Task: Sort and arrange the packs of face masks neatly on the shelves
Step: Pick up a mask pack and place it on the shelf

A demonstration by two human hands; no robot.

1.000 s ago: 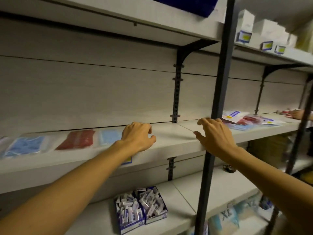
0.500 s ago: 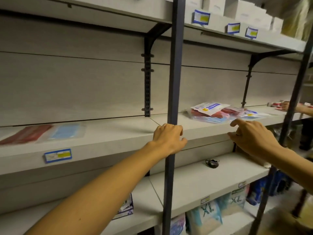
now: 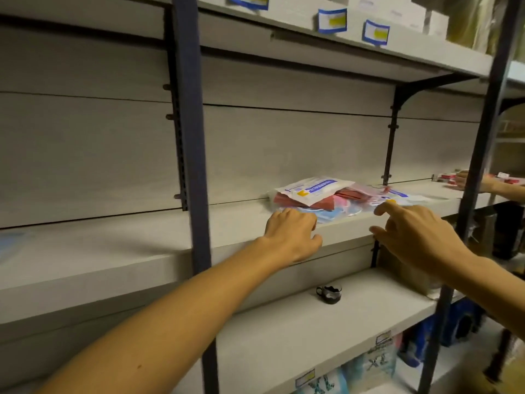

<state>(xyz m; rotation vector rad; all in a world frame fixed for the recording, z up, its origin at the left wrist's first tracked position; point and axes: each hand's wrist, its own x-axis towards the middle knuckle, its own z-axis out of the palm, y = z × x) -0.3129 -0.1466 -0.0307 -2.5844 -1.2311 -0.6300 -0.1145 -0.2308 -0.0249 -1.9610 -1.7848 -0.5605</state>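
Your left hand [image 3: 289,237] and right hand [image 3: 412,237] reach with loose fingers, holding nothing, toward the untidy pile of mask packs [image 3: 326,199] on the middle shelf [image 3: 113,251], so most sorting seems left.

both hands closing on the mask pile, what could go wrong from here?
1. The pile of mask packs is loose and overlapping near the shelf's front edge; the left hand or right hand may nudge slick packs off.
2. The white pack lies tilted on top and could slide away when lower packs are pulled.
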